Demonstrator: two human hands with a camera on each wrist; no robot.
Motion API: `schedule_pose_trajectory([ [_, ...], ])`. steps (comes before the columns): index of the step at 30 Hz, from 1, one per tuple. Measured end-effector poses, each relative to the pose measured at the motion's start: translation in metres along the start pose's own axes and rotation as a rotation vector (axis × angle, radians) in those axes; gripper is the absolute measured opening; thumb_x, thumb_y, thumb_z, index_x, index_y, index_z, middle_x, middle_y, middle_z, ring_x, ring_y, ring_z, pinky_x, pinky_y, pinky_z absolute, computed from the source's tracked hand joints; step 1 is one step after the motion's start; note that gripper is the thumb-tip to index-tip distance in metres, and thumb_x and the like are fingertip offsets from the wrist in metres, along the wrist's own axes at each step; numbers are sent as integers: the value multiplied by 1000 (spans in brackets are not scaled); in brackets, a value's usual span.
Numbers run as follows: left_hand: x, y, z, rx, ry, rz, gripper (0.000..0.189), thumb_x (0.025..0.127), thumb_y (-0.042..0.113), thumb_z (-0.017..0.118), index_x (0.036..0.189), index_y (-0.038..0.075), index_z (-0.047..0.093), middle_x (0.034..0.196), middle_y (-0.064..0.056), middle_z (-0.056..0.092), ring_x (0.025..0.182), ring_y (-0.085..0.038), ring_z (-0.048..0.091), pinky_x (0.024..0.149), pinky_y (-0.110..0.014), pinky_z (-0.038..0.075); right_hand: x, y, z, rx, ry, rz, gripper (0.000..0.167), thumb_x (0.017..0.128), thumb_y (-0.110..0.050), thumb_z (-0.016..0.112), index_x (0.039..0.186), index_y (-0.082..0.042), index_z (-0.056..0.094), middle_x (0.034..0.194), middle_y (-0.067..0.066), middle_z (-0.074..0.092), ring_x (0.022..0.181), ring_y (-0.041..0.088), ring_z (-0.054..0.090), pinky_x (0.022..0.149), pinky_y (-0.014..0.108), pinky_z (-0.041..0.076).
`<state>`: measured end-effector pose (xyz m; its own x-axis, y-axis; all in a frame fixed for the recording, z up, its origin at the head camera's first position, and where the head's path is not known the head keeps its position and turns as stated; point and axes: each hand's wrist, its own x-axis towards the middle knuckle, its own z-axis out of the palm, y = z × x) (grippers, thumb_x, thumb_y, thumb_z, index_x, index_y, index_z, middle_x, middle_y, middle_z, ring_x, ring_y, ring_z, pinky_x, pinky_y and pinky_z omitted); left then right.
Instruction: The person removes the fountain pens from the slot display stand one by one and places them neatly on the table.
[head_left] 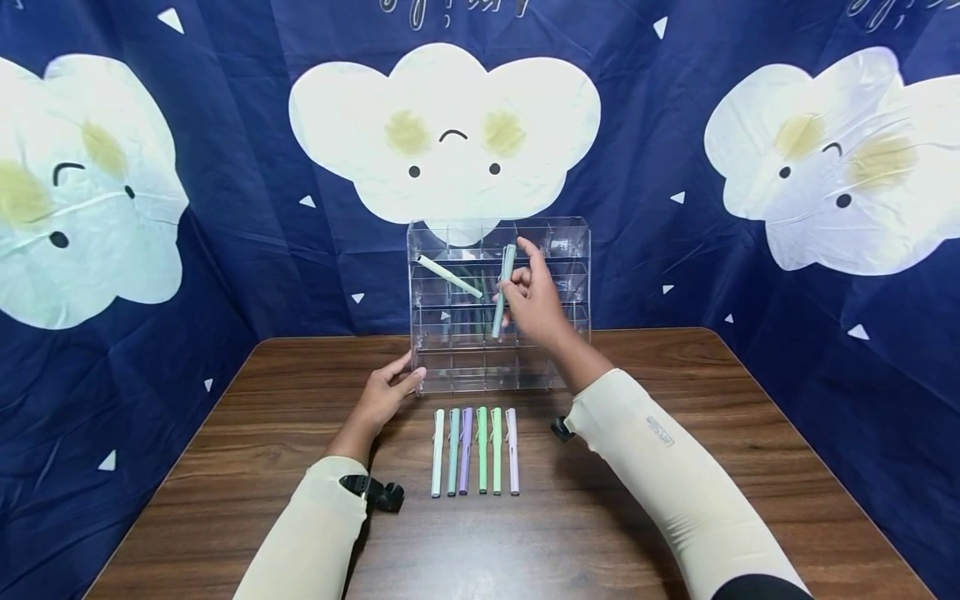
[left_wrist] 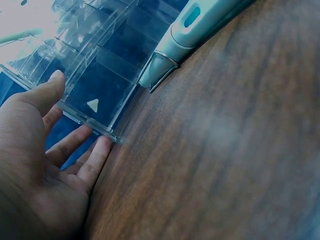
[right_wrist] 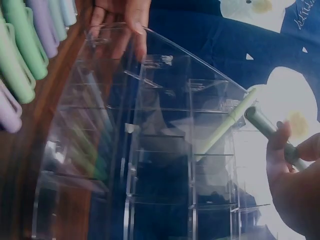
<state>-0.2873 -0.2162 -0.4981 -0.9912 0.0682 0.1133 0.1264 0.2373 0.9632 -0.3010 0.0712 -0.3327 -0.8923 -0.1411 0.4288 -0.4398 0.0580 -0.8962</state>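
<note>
A clear plastic compartment organizer (head_left: pixel 450 382) stands upright at the back of the table. My left hand (head_left: pixel 384 395) holds its lower left edge, thumb at the front and fingers along the side; the left wrist view shows this hand (left_wrist: pixel 55 150) close up. In front of the organizer's upper part, my right hand (head_left: pixel 534 302) pinches a grey-green pen (head_left: pixel 504 287) between thumb and fingers, index finger raised. The pen tilts slightly from upright. A pale green pen (head_left: pixel 450 277) lies slanted in an upper left compartment.
Several capped pens lie in a row before the organizer: a pale mint pen (head_left: pixel 438 452), a teal pen (head_left: pixel 453 452), a purple pen (head_left: pixel 466 451), green pens and a lilac pen (head_left: pixel 512 451). Behind the table hangs a dark blue cloth (head_left: pixel 645 275) with white clouds.
</note>
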Motion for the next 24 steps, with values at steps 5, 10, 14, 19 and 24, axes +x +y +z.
schedule_pose_trajectory([
  [5, 0, 0, 1, 6, -4, -6, 64, 110, 26, 70, 167, 14, 45, 160, -29, 56, 141, -40, 62, 103, -24, 62, -14, 6, -4, 47, -38, 35, 74, 111, 3, 50, 174, -25, 24, 104, 17, 57, 87, 20, 70, 52, 35, 63],
  [10, 0, -1, 1, 5, 3, -16, 64, 109, 26, 71, 167, 16, 46, 160, -28, 56, 141, -39, 62, 104, -26, 62, -24, 12, -8, 57, -56, 56, 73, 107, 5, 56, 171, -17, 27, 99, 10, 58, 83, 17, 70, 56, 34, 66],
  [14, -1, 0, 1, 0, 4, -19, 63, 109, 26, 71, 166, 17, 47, 160, -28, 56, 140, -38, 63, 106, -29, 62, -31, 16, -11, 48, -75, 79, 76, 104, 7, 62, 170, -13, 30, 98, 8, 58, 81, 15, 68, 60, 38, 68],
  [19, -2, 2, 0, -1, 1, -17, 63, 109, 27, 71, 166, 16, 47, 160, -28, 56, 140, -38, 63, 106, -30, 63, -43, 20, -16, 30, -114, 127, 79, 101, 8, 67, 169, -15, 33, 99, 8, 60, 80, 14, 70, 61, 39, 67],
  [24, -1, 1, 0, 0, -3, -5, 64, 109, 27, 71, 167, 14, 46, 161, -28, 55, 142, -41, 62, 104, -25, 62, -55, 23, -22, 10, -153, 174, 79, 99, 7, 71, 167, -16, 37, 97, 7, 62, 70, 16, 68, 61, 34, 66],
])
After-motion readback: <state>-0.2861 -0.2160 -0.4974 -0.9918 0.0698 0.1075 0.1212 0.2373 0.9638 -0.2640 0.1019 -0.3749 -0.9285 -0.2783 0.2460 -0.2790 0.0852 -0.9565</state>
